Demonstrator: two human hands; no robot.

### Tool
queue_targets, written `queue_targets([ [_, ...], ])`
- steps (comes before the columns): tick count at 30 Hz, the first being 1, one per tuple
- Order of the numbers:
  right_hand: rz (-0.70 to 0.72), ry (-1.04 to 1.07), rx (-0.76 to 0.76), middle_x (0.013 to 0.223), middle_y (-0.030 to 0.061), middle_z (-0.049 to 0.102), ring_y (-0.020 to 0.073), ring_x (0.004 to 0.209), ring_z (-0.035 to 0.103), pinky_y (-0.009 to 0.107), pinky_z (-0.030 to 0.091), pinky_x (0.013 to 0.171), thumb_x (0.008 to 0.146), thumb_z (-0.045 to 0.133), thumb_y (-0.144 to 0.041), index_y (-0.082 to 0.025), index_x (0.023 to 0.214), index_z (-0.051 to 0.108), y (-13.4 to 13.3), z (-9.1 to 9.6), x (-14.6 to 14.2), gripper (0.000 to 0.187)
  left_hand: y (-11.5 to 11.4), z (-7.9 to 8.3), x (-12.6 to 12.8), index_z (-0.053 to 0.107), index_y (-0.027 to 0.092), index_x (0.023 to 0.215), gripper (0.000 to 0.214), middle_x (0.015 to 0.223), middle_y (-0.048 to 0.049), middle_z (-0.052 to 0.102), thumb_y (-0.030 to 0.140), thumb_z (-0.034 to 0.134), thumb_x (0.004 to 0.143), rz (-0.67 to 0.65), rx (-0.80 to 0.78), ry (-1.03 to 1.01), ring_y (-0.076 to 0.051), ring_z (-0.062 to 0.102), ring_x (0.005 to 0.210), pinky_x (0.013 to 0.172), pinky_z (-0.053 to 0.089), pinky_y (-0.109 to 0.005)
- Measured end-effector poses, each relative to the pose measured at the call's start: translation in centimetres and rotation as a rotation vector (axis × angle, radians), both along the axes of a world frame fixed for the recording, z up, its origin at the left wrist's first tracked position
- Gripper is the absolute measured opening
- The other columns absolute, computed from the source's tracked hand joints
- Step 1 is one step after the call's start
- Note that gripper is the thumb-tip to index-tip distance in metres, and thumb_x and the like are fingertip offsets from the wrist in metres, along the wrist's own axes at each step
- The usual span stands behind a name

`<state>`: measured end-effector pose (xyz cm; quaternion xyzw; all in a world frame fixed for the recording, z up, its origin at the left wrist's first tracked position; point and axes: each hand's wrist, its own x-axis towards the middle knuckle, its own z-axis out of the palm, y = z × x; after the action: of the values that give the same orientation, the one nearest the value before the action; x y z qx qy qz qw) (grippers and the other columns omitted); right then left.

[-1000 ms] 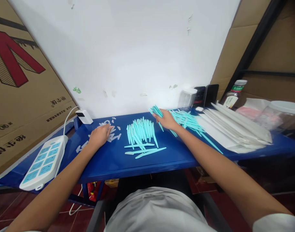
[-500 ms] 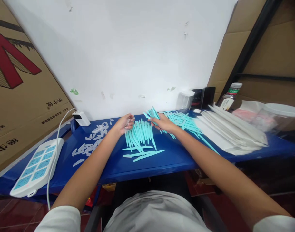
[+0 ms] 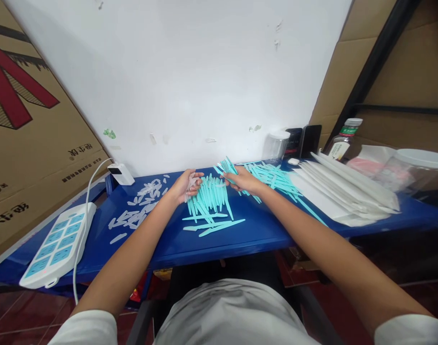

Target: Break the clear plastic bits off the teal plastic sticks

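My right hand (image 3: pixel 245 179) is closed around a fanned bunch of slim turquoise plastic sticks (image 3: pixel 226 166), shaped like eyebrow razors, their tips pointing up and left. To its left, my left hand (image 3: pixel 187 186) is curled with small clear plastic pieces (image 3: pixel 192 182) in its fingers, resembling blade caps; how many is hard to see. Between and below both hands lies a row of turquoise sticks (image 3: pixel 209 196), with a few lying crosswise in front. Another loose turquoise pile (image 3: pixel 272 178) spreads behind my right wrist. Left of my left forearm, clear pieces (image 3: pixel 147 191) lie scattered on the blue table (image 3: pixel 240 242).
A white power strip (image 3: pixel 61 247) and a white plugged device (image 3: pixel 121 173) with a cable sit on the left. At the right are white packets (image 3: pixel 348 191), a clear jar (image 3: pixel 277 146), a phone (image 3: pixel 309 141), a bottle (image 3: pixel 344 139) and a lidded tub (image 3: pixel 416 167).
The view has shifted slightly. My left hand has turned a little, its fingers reaching further right toward the row of sticks. My right hand keeps its bunch in nearly the same place.
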<state>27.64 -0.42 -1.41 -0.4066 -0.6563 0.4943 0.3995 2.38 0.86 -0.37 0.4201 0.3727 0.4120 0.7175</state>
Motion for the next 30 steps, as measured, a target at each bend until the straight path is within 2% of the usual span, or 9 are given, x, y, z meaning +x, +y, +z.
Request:
queue_targets([
  [6,-0.019,-0.032,-0.008,0.075,0.0038,0.066,0.0075,0.045,0.044,0.02,0.029,0.035,0.095,0.062,-0.038,-0.014,0.097,0.066,0.2,0.0,0.5,0.024,-1.0,0.1,0.2,0.064,0.01,0.116,0.03,0.063,0.0056,0.044,0.02,0.057,0.088,-0.035,0.077,0.072,-0.005,0.03,0.037,0.03,0.019,-0.015],
  [11,0.032,-0.038,0.012,0.074,0.0039,0.066,0.0079,0.046,0.046,0.02,0.029,0.036,0.094,0.064,-0.04,-0.016,0.09,0.063,-0.3,0.4,0.3,0.024,-1.5,-0.2,0.7,0.061,0.013,0.127,0.045,0.07,0.0037,0.052,0.033,0.075,0.088,-0.077,0.205,0.14,-0.004,0.033,0.04,0.033,0.019,-0.016],
  [16,0.076,-0.091,0.005,0.061,0.0015,0.06,0.0086,0.044,0.044,0.02,0.029,0.036,0.093,0.066,-0.041,-0.016,0.082,0.062,-1.0,1.2,0.5,0.027,-1.4,-0.9,1.0,0.062,0.013,0.113,0.045,0.067,0.0046,0.05,0.046,0.078,0.087,-0.008,0.253,0.223,-0.003,0.032,0.039,0.033,0.021,-0.016],
  [21,0.18,-0.134,-0.013,0.055,0.0004,0.058,0.0075,0.041,0.038,0.021,0.026,0.036,0.09,0.068,-0.043,-0.015,0.078,0.066,-1.1,1.3,0.9,0.03,-1.2,-1.2,1.1,0.06,0.016,0.096,0.048,0.062,0.0059,0.047,0.059,0.077,0.083,0.038,0.309,0.279,-0.003,0.03,0.037,0.032,0.021,-0.015],
  [26,0.206,-0.146,-0.044,0.075,0.0056,0.073,0.0066,0.04,0.042,0.021,0.025,0.035,0.085,0.072,-0.042,-0.015,0.09,0.07,-1.0,1.2,1.0,0.028,-1.4,-1.1,1.1,0.059,0.017,0.088,0.049,0.061,0.0051,0.047,0.065,0.07,0.086,0.022,0.343,0.289,-0.002,0.029,0.035,0.032,0.02,-0.016],
  [30,0.231,-0.156,-0.053,0.076,0.0052,0.073,0.0062,0.04,0.041,0.021,0.024,0.034,0.085,0.072,-0.042,-0.014,0.093,0.072,-1.0,1.3,1.0,0.029,-1.6,-0.8,1.1,0.06,0.017,0.087,0.045,0.059,0.0049,0.049,0.057,0.079,0.081,0.084,0.363,0.392,-0.002,0.031,0.034,0.032,0.021,-0.016],
])
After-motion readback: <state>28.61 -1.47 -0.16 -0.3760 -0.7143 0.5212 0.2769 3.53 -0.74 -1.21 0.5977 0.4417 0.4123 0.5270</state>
